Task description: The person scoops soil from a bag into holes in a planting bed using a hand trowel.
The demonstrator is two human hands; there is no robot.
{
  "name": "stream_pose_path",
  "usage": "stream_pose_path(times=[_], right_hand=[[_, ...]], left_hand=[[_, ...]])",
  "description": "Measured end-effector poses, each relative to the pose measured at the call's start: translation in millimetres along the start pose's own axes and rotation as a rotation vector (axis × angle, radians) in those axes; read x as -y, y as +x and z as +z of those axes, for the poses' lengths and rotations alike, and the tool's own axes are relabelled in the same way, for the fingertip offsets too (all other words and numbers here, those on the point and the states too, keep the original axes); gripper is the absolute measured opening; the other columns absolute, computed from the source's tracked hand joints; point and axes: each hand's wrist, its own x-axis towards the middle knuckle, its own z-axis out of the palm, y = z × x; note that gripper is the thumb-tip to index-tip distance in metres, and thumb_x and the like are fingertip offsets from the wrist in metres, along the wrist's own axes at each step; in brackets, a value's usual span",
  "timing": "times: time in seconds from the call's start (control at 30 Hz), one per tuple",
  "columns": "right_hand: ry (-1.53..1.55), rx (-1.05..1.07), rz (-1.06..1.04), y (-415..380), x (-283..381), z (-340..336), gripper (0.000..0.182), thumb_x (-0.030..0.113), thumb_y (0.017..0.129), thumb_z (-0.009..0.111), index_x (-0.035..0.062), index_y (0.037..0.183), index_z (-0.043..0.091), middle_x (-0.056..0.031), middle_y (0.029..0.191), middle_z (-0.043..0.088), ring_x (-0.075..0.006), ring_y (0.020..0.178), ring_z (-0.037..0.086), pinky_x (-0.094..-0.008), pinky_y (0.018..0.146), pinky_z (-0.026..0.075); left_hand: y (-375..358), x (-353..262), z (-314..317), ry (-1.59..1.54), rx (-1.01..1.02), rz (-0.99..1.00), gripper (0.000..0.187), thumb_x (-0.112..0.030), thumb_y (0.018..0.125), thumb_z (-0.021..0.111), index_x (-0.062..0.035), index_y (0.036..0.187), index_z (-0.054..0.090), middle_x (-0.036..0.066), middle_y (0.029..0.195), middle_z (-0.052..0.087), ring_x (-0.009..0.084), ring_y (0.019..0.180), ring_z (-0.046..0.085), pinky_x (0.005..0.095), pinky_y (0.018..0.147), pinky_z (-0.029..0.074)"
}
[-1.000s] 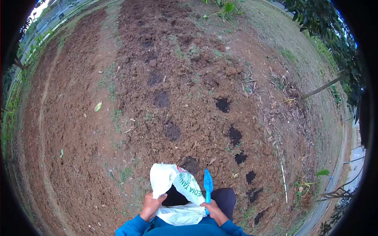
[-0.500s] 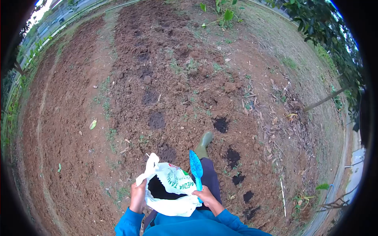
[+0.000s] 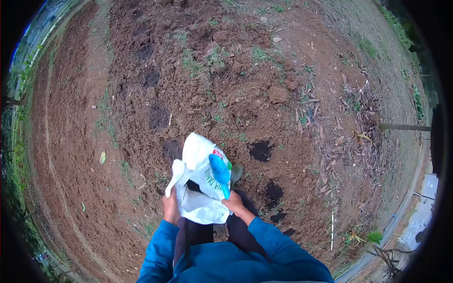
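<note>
A white plastic bag with green print hangs in front of my legs. Dark potting soil shows through its mouth. My left hand is closed on the bag's left edge, below a twisted white corner. On the opposite side, my right hand grips the handle of a blue hand trowel together with the bag's edge. The trowel's blade points away from me and lies over the printed side. Part of a green rubber boot shows just right of the bag.
Reddish tilled ground spreads ahead, with dark soil patches in rows, such as one patch right of the boot. Dry leaves lie farther right, near a thin tree trunk. A white stick lies at lower right.
The view has tipped down and shifted. The bag has been lifted away from my body, its far side standing higher. The trowel leans more to the left, and the bag now hides more of the boot.
</note>
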Motion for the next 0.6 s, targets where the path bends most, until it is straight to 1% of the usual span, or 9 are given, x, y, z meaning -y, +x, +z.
stream_pose_path(times=[0.03,0.17,0.23,0.3,0.37,0.4,0.5,0.57,0.6], right_hand=[[0.081,-0.042,0.017,19.6,0.0,-8.1,0.033,0.019,0.061,0.059,-0.0020,0.086,0.051,-0.0197,0.079,0.058,-0.0328,0.077,0.057,-0.0375,0.066,0.043],[0.239,-0.196,-0.022,93.3,-5.8,-36.2,0.031,0.017,0.061,0.059,-0.0020,0.083,0.050,-0.0195,0.075,0.058,-0.0326,0.075,0.058,-0.0386,0.064,0.043],[0.177,-0.318,-0.036,117.2,0.5,-58.5,0.039,0.016,0.061,0.059,-0.0011,0.094,0.049,-0.0200,0.074,0.057,-0.0344,0.076,0.057,-0.0406,0.064,0.043],[-0.051,-0.411,-0.021,117.9,21.6,-90.8,0.043,0.019,0.064,0.062,0.0012,0.100,0.046,-0.0215,0.073,0.057,-0.0368,0.074,0.057,-0.0425,0.063,0.043],[-0.458,-0.617,-0.325,109.1,46.3,-117.6,0.045,0.024,0.068,0.063,0.0029,0.102,0.044,-0.0204,0.070,0.057,-0.0358,0.071,0.057,-0.0438,0.063,0.044],[-0.450,-0.615,-0.302,98.0,64.5,-129.5,0.045,0.024,0.068,0.063,0.0029,0.102,0.044,-0.0204,0.070,0.057,-0.0358,0.071,0.057,-0.0438,0.063,0.044],[-0.463,-0.233,-0.208,87.8,109.0,-136.1,0.038,0.029,0.073,0.059,0.0040,0.099,0.047,-0.0170,0.066,0.057,-0.0322,0.067,0.058,-0.0417,0.063,0.045],[-0.660,-0.042,-0.294,93.8,121.4,-121.6,0.037,0.031,0.076,0.056,0.0031,0.098,0.049,-0.0142,0.064,0.057,-0.0298,0.065,0.059,-0.0396,0.062,0.045],[-0.722,-0.097,-0.359,103.9,120.8,-106.6,0.032,0.030,0.078,0.052,0.0025,0.094,0.052,-0.0114,0.063,0.058,-0.0279,0.061,0.059,-0.0372,0.062,0.046]], left_hand=[[18.4,2.1,19.7,0.053,0.010,0.048,0.033,-0.024,0.084,0.050,0.0047,0.101,0.053,0.008,0.091,0.057,0.0146,0.079,0.053,0.0278,0.068,0.042],[98.9,-3.9,93.5,0.089,0.065,0.064,0.033,-0.025,0.084,0.051,0.0042,0.099,0.055,0.006,0.087,0.057,0.0125,0.076,0.051,0.0266,0.065,0.041],[140.0,-7.7,120.7,0.158,0.093,-0.035,0.035,-0.028,0.084,0.050,0.0035,0.098,0.055,0.005,0.084,0.057,0.0112,0.073,0.050,0.0261,0.063,0.040],[175.5,-11.9,158.7,0.255,0.133,-0.049,0.038,-0.032,0.084,0.050,0.0036,0.097,0.056,0.004,0.081,0.057,0.0106,0.070,0.049,0.0263,0.061,0.039],[191.9,-22.3,190.8,0.387,0.188,-0.114,0.041,-0.034,0.084,0.050,0.0042,0.096,0.055,0.005,0.080,0.056,0.0113,0.070,0.048,0.0275,0.061,0.039],[196.0,-20.9,196.1,0.410,0.207,-0.106,0.041,-0.035,0.084,0.049,0.0041,0.097,0.055,0.005,0.079,0.056,0.0115,0.069,0.048,0.0277,0.060,0.039],[187.7,-32.4,182.4,0.500,0.211,-0.014,0.042,-0.036,0.085,0.048,0.0032,0.099,0.054,0.006,0.081,0.057,0.0124,0.073,0.051,0.0290,0.060,0.041],[191.9,-34.7,168.2,0.191,0.223,-0.090,0.042,-0.036,0.085,0.048,0.0030,0.101,0.053,0.008,0.083,0.057,0.0141,0.075,0.054,0.0305,0.062,0.044],[186.9,-46.9,166.9,0.220,0.226,-0.189,0.042,-0.035,0.085,0.048,0.0034,0.103,0.052,0.009,0.088,0.057,0.0161,0.075,0.055,0.0314,0.066,0.046]])
